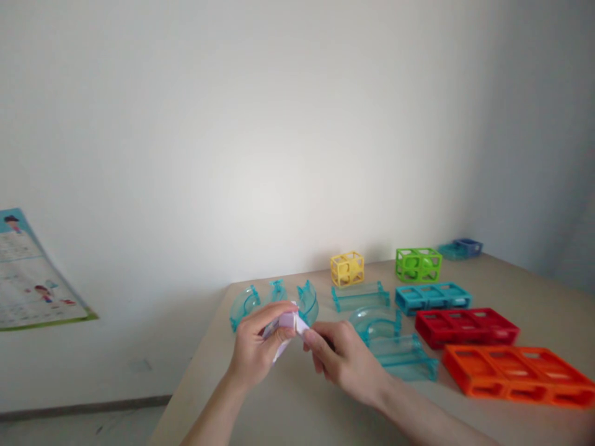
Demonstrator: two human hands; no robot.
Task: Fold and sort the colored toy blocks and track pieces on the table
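A small white-and-lilac cardboard box is held up above the near part of the table, tilted. My left hand is closed around it, thumb in front and fingers over the top. At the box's right side, a pale end flap sticks out. My right hand pinches this flap between thumb and curled fingers. What the box contains is hidden. Just behind the hands lie clear teal curved track pieces, partly covered by the fingers.
On the table, clear teal straight tracks lie right of centre. Frame blocks stand further right: yellow, green, blue, red and orange. A wall rises behind; a poster hangs at left.
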